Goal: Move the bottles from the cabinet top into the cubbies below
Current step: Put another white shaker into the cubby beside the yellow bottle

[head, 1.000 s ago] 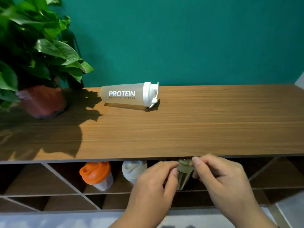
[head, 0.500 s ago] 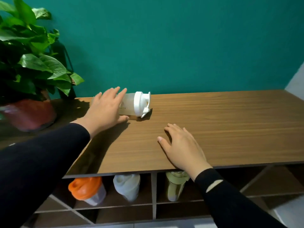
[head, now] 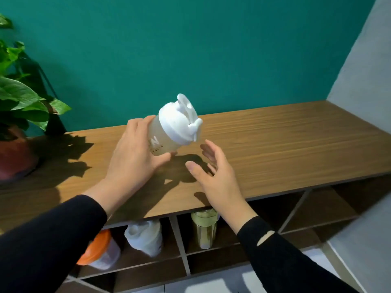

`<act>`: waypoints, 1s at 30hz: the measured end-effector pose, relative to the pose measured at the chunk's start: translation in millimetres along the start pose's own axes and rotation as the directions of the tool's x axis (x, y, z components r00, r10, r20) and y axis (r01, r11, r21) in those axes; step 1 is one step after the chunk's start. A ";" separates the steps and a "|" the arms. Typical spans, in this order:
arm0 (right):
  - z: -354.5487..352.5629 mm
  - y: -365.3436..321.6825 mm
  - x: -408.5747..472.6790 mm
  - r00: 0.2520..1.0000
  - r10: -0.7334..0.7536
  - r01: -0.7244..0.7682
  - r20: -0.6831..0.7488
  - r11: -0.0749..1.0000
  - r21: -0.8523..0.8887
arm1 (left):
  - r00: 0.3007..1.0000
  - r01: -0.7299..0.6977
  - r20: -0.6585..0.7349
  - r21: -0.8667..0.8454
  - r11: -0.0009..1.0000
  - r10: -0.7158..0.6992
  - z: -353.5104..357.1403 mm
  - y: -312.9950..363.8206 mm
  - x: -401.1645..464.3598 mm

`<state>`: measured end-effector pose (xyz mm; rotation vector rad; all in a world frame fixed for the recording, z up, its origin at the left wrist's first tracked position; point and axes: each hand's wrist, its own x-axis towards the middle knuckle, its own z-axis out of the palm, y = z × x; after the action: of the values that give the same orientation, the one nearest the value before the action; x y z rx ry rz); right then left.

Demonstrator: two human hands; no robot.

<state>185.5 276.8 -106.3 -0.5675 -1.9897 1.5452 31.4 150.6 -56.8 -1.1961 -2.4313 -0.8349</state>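
Shaker bottle (head: 169, 132) now lifted, left hand (head: 133, 163).

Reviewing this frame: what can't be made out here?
- Head view: shaker bottle, its base and most of the label covered by the left hand.
- Plant pot, cut off by the left edge.
- Orange-lidded bottle, partly behind the left sleeve.
- Right-side cubbies, too dark to judge.

The left hand (head: 135, 159) grips a frosted shaker bottle (head: 169, 132), tilted, white lid up, above the wooden cabinet top (head: 285, 144). The right hand (head: 215, 176) hovers spread beside it, not touching. Three bottles sit in cubbies (head: 211, 246) below.
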 end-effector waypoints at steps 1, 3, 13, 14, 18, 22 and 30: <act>-3.2 -2.9 -10.0 1.000 -0.015 0.016 -0.004 0.996 0.084 | 1.000 -0.002 -0.020 -0.117 0.993 0.000 0.5 23.2 -11.7; -11.3 -9.2 -34.0 0.997 -0.077 0.077 -0.012 0.970 0.232 | 0.999 -0.019 -0.039 -0.280 0.960 0.009 4.8 65.6 -38.8; -105.2 -11.4 -142.6 0.946 0.173 -0.140 -0.274 0.981 0.137 | 0.983 -0.078 0.092 -0.575 0.814 0.160 47.6 167.5 -143.3; -112.4 -8.5 -145.9 0.934 0.230 -0.221 -0.274 0.973 0.063 | 0.972 -0.054 0.155 -0.586 0.809 0.177 50.9 170.3 -147.6; -131.2 28.4 -146.5 0.918 0.374 -0.375 -0.134 0.927 0.024 | 0.898 0.175 0.419 -0.622 0.763 0.136 77.2 170.3 -160.9; -133.5 68.6 -136.2 0.902 0.431 -0.432 0.017 0.902 0.011 | 0.856 0.323 0.509 -0.658 0.680 0.087 113.4 161.6 -168.8; -120.1 119.8 -94.9 0.888 0.459 -0.459 -0.028 0.888 0.009 | 0.787 0.462 0.605 -0.445 0.767 -0.123 185.9 141.7 -154.2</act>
<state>335.2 335.1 -215.7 -1.1204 -1.9171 1.7929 234.6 239.1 -227.9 -1.3988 -3.0152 -1.6233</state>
